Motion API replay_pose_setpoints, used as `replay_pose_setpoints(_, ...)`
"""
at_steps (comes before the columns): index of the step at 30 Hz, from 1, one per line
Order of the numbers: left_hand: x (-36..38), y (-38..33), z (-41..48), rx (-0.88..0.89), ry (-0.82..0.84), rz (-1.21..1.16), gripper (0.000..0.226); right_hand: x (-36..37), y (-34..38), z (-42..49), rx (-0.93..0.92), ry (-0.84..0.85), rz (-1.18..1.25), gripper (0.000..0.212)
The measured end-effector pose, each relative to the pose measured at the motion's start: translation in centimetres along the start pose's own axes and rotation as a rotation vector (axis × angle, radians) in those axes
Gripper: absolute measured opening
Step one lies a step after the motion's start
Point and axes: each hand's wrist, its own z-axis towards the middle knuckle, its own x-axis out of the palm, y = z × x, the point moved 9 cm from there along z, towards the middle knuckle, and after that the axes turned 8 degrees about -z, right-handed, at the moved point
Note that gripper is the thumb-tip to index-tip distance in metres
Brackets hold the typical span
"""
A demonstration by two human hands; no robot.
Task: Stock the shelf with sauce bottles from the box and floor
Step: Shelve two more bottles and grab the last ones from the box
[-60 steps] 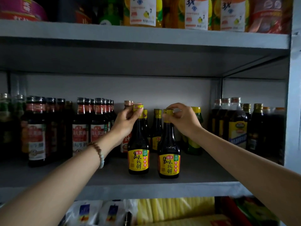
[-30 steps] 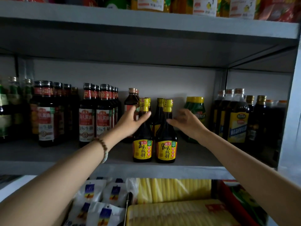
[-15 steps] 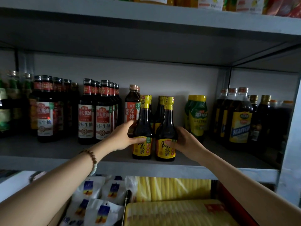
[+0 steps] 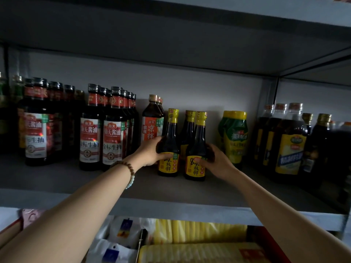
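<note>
Left hand (image 4: pixel 150 151), right hand (image 4: pixel 216 162) each grip upright sauce bottle

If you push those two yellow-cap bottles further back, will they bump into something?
Yes. More yellow-capped bottles stand right behind the two front bottles, the left and the right, which the left hand and right hand grip. The shelf is bare only in front.

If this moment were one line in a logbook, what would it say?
left hand: grips left yellow-cap bottle | right hand: grips right yellow-cap bottle | both upright on shelf
</note>
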Motion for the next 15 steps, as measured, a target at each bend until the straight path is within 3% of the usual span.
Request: replay_pose_setpoints(15, 1.1, 0.7, 3.3, 0.013, -0.021, 0.071, 0.08, 2.2, -2.3, 4.0, -0.011, 0.059, 0.189, 0.058)
